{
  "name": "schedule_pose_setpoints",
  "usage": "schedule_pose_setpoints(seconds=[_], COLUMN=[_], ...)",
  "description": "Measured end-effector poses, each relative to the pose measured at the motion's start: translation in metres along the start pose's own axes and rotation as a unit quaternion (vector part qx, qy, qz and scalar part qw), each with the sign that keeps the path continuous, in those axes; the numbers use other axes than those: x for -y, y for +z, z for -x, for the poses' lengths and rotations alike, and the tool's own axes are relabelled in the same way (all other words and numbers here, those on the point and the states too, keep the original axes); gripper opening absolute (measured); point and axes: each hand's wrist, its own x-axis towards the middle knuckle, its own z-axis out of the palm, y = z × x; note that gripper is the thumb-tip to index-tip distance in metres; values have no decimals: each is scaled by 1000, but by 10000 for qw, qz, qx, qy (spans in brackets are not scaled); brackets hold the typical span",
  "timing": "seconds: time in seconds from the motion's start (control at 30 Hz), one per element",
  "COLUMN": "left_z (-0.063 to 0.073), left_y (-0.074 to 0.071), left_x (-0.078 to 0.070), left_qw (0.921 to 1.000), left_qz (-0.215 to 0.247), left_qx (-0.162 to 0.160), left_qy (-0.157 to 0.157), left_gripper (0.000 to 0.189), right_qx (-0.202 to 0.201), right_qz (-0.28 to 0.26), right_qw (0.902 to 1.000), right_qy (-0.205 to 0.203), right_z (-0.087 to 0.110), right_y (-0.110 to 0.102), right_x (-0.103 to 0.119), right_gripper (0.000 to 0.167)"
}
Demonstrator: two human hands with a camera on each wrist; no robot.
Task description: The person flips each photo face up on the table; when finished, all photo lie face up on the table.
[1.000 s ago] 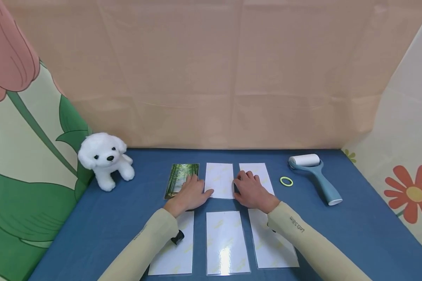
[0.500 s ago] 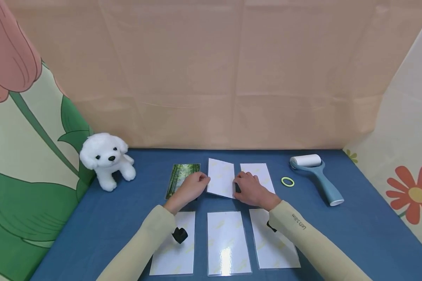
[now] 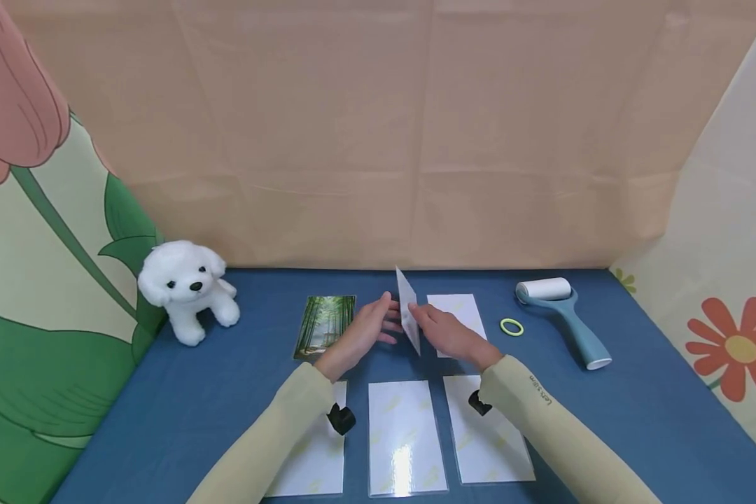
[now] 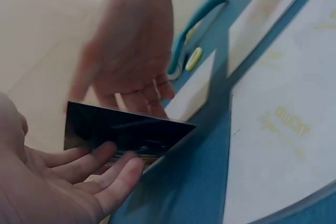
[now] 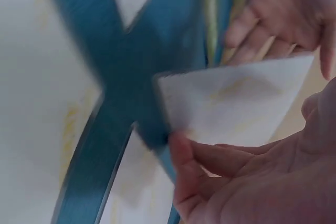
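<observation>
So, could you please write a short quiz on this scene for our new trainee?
1. True or false: the handled card, between the left hand and the right hand, lies flat.
2. Where in the head view is the plush dog on the blue table? A) left; B) middle; C) right.
3. What lies between the far row's white card and the lint roller?

Key: 1. False, it is tilted up steeply. 2. A. 3. A yellow-green ring.
</observation>
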Motion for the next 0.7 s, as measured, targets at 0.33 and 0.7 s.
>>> schedule_pose_setpoints(seconds=[0.33,0.7], left_z=[-5,-7], left_y=[17,23], left_x=[12,13], left_qw=[9972,9928], left_qz=[-394,-842], left_qx=[566,725], left_qy=[-274,-457], left_gripper=[73,70], right_qx=[374,-66], right_qz=[-1463,-2573], right_qw=[9881,9663], right_qy=[300,-95], right_z=[-1,12], right_y=[-12,-21], right_x=[-8,-22], right_gripper=[76,56])
